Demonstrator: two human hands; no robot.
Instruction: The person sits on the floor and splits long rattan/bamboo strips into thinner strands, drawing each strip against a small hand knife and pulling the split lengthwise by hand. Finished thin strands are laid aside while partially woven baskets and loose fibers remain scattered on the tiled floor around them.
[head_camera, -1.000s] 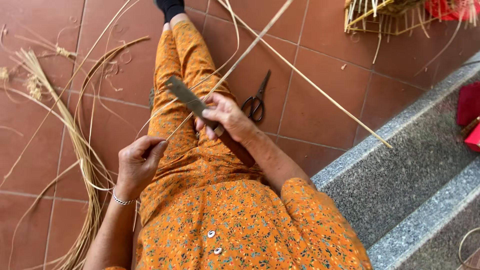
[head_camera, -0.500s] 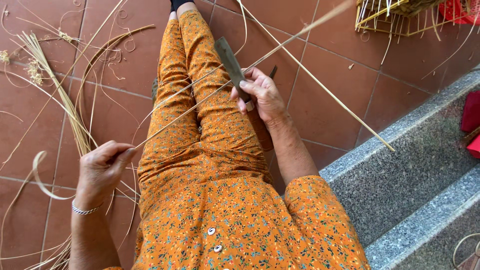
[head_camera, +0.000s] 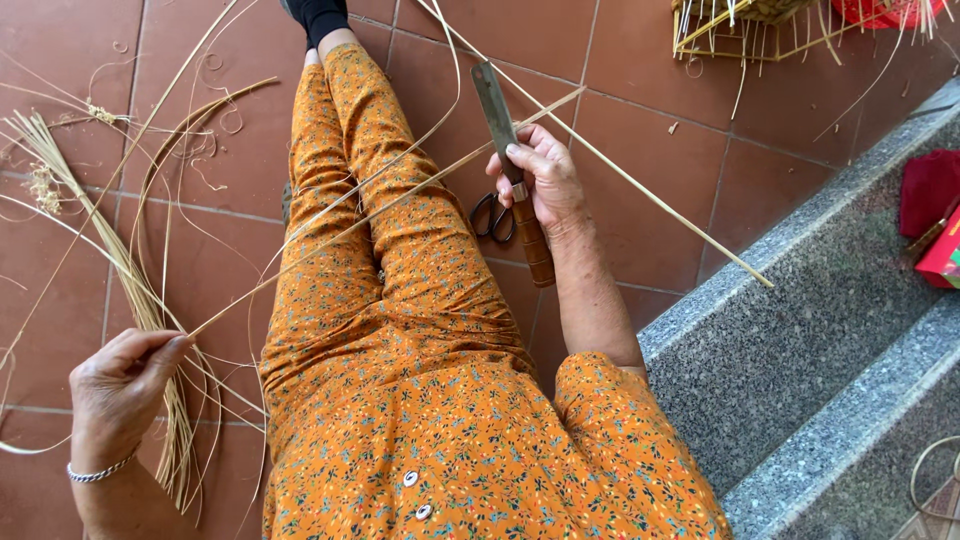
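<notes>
— What's in that right hand (head_camera: 540, 180)?

— A long flat-bladed knife with a brown wooden handle (head_camera: 510, 170), fingers wrapped tight round the top of the handle, blade pointing away toward the feet. The same hand touches a thin pale bamboo strip (head_camera: 380, 212).

— And the left hand (head_camera: 125, 375)?

— Pinched shut on the near end of that strip, down by the left hip. The strip runs slantwise across both orange floral trouser legs (head_camera: 370, 250) up to the knife.

— Anything lying about?

— Black-handled scissors (head_camera: 492, 215) on the red floor tiles (head_camera: 640, 140) just beside the knife handle, and a bundle of loose pale slivers (head_camera: 140, 300) by the left hand.
</notes>
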